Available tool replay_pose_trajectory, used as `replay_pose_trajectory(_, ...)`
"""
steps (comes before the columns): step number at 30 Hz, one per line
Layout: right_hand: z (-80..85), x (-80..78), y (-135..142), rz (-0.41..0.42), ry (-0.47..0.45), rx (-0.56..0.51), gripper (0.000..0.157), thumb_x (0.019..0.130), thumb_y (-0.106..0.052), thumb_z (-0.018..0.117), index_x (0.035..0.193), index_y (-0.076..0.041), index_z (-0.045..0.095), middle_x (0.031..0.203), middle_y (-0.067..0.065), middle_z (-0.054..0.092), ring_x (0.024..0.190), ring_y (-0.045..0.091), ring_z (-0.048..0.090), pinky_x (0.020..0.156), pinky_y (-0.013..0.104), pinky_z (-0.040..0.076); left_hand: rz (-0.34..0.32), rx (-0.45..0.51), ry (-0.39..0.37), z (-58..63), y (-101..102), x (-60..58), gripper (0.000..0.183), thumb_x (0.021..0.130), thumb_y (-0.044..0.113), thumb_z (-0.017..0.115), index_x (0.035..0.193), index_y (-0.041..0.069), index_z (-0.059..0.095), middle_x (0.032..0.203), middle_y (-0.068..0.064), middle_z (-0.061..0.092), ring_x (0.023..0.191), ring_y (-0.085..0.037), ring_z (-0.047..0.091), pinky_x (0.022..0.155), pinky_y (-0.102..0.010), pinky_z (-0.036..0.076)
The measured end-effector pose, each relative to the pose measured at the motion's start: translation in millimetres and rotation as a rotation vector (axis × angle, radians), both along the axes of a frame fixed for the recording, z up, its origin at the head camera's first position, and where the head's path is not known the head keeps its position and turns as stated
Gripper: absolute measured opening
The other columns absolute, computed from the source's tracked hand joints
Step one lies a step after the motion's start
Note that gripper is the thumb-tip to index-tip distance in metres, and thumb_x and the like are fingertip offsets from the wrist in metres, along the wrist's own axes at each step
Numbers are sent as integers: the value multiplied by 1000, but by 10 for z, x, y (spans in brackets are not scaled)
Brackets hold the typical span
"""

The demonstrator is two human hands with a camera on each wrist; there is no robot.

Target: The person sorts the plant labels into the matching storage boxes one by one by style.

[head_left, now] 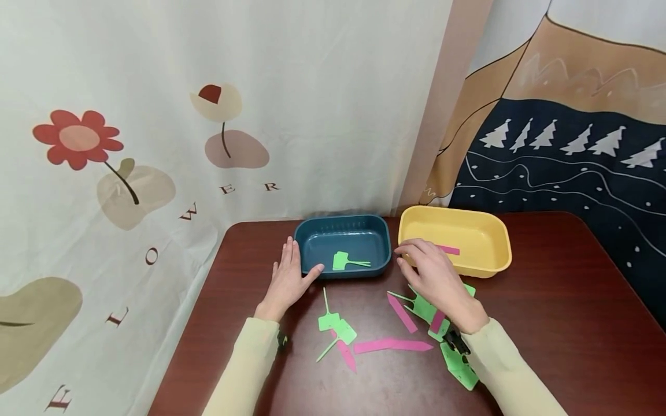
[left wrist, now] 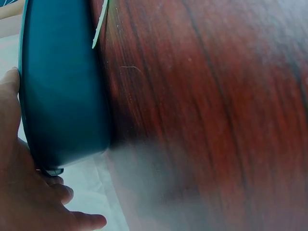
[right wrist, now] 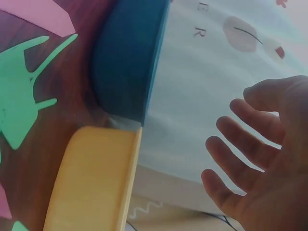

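My left hand (head_left: 285, 281) rests at the left front corner of a dark blue basin (head_left: 343, 218), fingers spread along its side and thumb on the front rim. Inside that basin lie green T-shaped plant labels (head_left: 340, 261). Over the left front rim of a yellow basin (head_left: 489, 231), my right hand (head_left: 434, 277) hovers with loosely bent fingers. The right wrist view shows nothing between those fingers. A pink strip-shaped label (head_left: 448, 250) lies in the yellow basin, partly hidden behind the hand.
On the brown table (head_left: 562, 300), several green labels (head_left: 329, 321) and pink pointed labels (head_left: 392, 345) lie scattered before the basins. More green labels (head_left: 458, 367) lie beneath the right forearm, partly covered. A printed curtain (head_left: 333, 115) hangs behind the table.
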State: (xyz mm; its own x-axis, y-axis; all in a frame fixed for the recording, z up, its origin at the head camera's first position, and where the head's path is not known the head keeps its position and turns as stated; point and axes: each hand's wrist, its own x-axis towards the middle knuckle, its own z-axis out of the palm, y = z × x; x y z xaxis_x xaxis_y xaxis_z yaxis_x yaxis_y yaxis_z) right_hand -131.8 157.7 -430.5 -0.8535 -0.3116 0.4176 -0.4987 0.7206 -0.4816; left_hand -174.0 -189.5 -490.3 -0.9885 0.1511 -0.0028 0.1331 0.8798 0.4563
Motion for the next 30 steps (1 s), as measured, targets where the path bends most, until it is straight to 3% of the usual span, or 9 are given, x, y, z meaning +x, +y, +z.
replay_pose_trajectory(14,-67,272,348,-83,40,-42,20,95,-12,75,114,-6,75,127,12,67,119,33,61,99,57,46,4,-4,-7,-9,11,-11,108,98,71,50,163,-4,8,173,-18,-1,158,-40,6,120,-69,15)
replay_pose_trajectory(22,-149,401,636,-131,36,-13,24,92,-12,78,115,-7,73,117,7,68,110,29,63,96,53,51,3,-4,-17,-35,2,-12,112,96,76,46,163,-4,7,173,-19,-3,158,-40,6,119,-69,14)
replay_pose_trajectory(30,-253,583,926,-122,-43,66,26,90,-16,81,115,-16,74,114,-2,67,103,18,61,86,45,55,-2,11,-27,-17,1,-20,109,97,73,49,163,-4,6,173,-16,-6,159,-38,3,120,-68,13)
